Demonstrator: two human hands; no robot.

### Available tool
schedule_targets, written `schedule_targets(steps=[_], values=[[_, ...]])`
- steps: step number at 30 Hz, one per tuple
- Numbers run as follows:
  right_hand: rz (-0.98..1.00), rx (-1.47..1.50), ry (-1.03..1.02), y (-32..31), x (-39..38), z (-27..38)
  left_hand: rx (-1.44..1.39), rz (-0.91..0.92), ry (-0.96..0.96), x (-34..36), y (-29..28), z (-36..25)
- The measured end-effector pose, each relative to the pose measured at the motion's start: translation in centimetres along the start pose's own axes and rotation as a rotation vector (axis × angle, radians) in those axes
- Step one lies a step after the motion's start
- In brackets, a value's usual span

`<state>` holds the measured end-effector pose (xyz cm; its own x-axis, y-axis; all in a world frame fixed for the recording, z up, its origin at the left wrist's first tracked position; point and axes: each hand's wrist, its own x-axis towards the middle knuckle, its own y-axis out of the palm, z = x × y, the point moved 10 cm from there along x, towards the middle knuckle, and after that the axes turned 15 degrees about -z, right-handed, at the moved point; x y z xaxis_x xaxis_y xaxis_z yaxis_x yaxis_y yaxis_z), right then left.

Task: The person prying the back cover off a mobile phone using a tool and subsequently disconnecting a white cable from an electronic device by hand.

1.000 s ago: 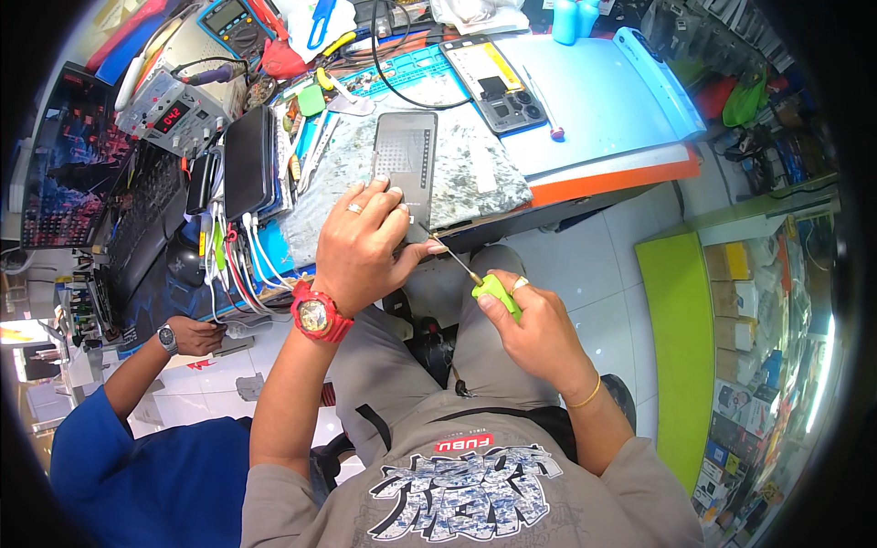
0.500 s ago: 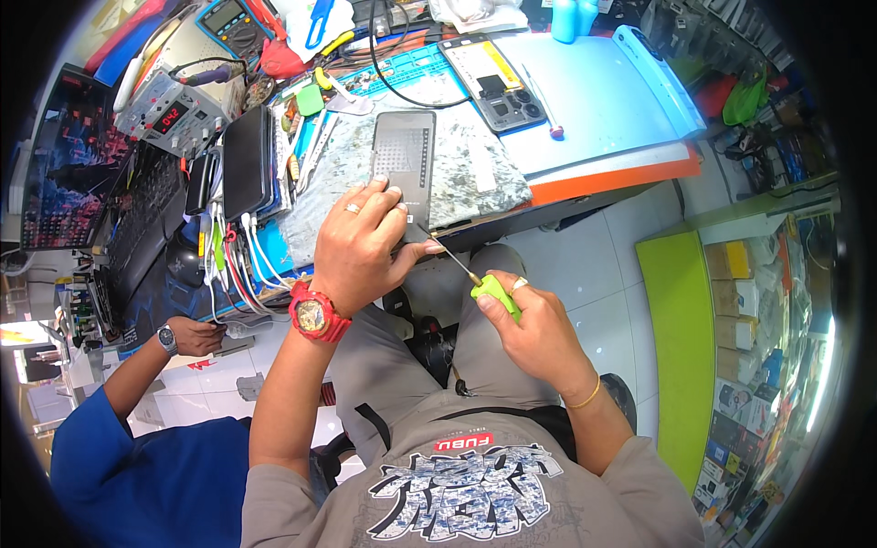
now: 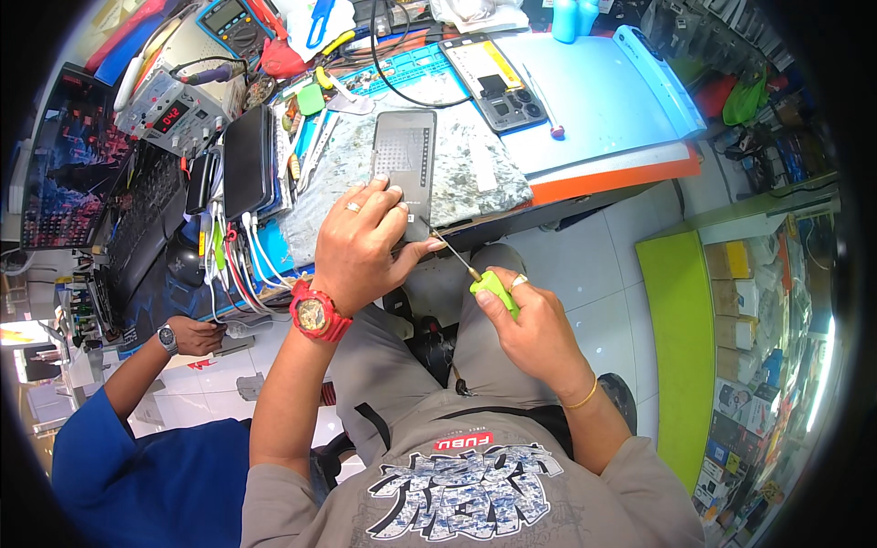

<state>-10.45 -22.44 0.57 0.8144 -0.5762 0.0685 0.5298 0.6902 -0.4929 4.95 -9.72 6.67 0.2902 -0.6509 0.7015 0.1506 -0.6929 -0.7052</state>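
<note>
Pressing down on the near end of a dark phone [image 3: 405,164], the left hand [image 3: 361,247] is lying with its fingers spread and curled over the device, so it is holding the phone flat and not closing around it. The phone is lying face down on a grey mottled mat [image 3: 475,173] at the front edge of the workbench [image 3: 603,100], with its far end pointing away from the person. The right hand [image 3: 530,324] is closing firmly around the green handle of a small screwdriver [image 3: 475,274]. The thin metal shaft is pointing up and to the left, and its tip is reaching the lower right corner of the phone, just beside the left thumb.

A red watch [image 3: 317,313] is sitting on the left wrist. On the blue part of the bench, behind the mat, a second opened phone [image 3: 493,82] is lying near a black cable. To the left of the mat, a black tablet [image 3: 247,160] is standing on its edge among coloured wires, and a bench power supply [image 3: 169,96] with a red display is standing further back. At the lower left, another person in a blue sleeve [image 3: 137,457] is reaching a hand toward the floor area.
</note>
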Motion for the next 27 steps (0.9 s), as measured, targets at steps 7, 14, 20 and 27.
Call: schedule_targets(steps=[7,14,20,27], values=[[-0.005,0.008,-0.008,0.03,-0.04,-0.04,-0.009,-0.007,-0.007,-0.05,-0.02,0.09],[0.045,-0.015,0.029,-0.08,-0.23,0.05,-0.014,-0.011,0.002,-0.07,-0.12,0.09],[0.031,-0.007,0.026,0.01,-0.16,-0.02,-0.004,-0.010,0.007,0.01,-0.12,-0.01],[0.023,-0.002,0.047,0.07,-0.08,-0.16,0.003,-0.019,0.004,-0.01,-0.13,0.00]])
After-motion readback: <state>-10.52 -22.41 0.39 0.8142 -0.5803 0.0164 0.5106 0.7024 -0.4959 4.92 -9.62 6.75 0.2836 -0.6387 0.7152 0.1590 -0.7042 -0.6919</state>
